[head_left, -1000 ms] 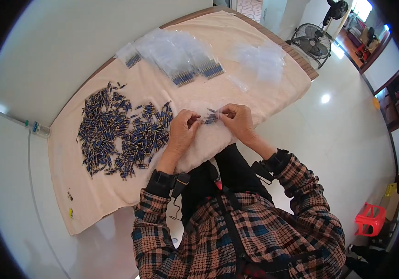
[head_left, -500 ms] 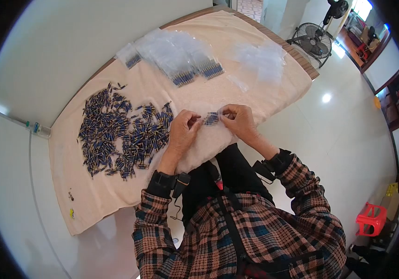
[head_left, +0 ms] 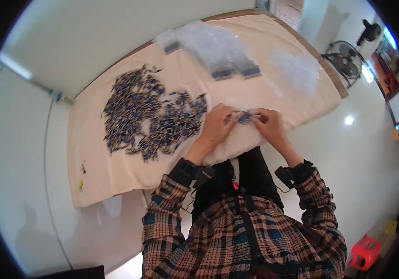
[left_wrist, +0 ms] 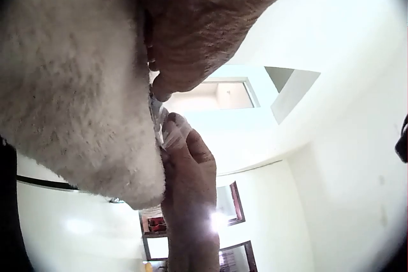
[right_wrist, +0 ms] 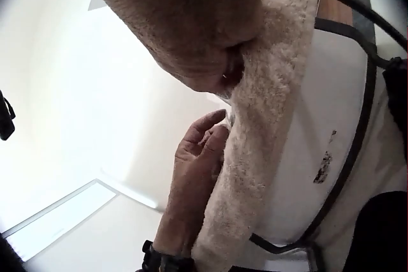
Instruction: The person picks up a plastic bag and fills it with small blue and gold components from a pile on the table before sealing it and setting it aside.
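Between the two hands, at the table's near edge, is a small clear plastic bag (head_left: 244, 117) with several blue-and-gold plug-like pieces in it. The left hand (head_left: 218, 124) pinches its left side between thumb and fingers. On the opposite side, the right hand (head_left: 271, 126) pinches the bag with thumb and forefinger. Crinkled clear film shows by the right hand's fingertips (left_wrist: 175, 122) in the left wrist view. The right wrist view has the left hand (right_wrist: 197, 163) with bent fingers beside the towel edge, and the pieces are hidden there.
A big heap of loose blue-and-gold pieces (head_left: 134, 111) lies left of the hands on a cream towel (head_left: 115, 181). Filled bags (head_left: 222, 56) overlap at the back, with flat clear bags (head_left: 297, 69) to their right. A floor fan (head_left: 346, 58) stands beyond the table, a red stool (head_left: 365, 253) lower right.
The head view has swung, so the table and hands appear further right. A piece that stuck up by the right hand now lies with the others. Both hands keep their hold on the bag.
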### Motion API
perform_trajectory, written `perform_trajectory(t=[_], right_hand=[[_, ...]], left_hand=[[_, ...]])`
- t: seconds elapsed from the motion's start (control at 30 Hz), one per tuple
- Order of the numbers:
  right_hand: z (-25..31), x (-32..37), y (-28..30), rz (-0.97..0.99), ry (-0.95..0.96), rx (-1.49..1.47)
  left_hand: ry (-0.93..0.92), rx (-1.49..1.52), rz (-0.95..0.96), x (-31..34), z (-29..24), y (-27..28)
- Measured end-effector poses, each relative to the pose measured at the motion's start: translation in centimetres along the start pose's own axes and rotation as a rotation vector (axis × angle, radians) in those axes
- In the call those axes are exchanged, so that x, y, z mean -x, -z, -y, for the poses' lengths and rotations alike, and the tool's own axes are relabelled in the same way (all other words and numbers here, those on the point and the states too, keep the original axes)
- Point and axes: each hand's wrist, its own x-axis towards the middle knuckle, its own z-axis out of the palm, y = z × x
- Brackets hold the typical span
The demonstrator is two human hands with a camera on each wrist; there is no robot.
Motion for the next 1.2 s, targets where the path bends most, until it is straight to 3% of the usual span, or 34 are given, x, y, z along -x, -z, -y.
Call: perform_trajectory(t=[0.3,0.47,0.63,0.7,0.87,0.93,1.0,1.2], right_hand=[[0.7,-0.7,0.4,0.125,-0.189,-0.203],[0.3,-0.7,0.5,0.120,-0.140,-0.097],[-0.1,0.8,0.3,-0.063,0.019,-0.076],[0.3,1.2,0.4,-0.218,0.104,-0.082],[4.1,2.0,-0.7,-0.193,0.131,-0.001],[7.2,1.6,-2.8,0.066,0.291,0.143],[9.8,1.4,-5.5,0.239,0.197,0.070],[8.3,-3.1,-14.5,0.238,0.435,0.297]], left_hand=[[-0.077,-0.197,0.100,0.5,-1.0,0.0],[-0.127,-0.338,0.112,0.4,-1.0,-0.4],[-0.163,-0.281,0.087,0.9,-1.3,0.4],[-0.148,-0.090,0.060,1.1,-0.7,1.6],[-0.060,-0.581,-0.154,4.3,-1.4,11.0],[0.003,-0.665,-0.140,5.9,-0.7,13.1],[0.036,-0.709,-0.148,7.4,2.3,13.5],[0.173,-0.676,-0.023,6.4,3.6,14.8]])
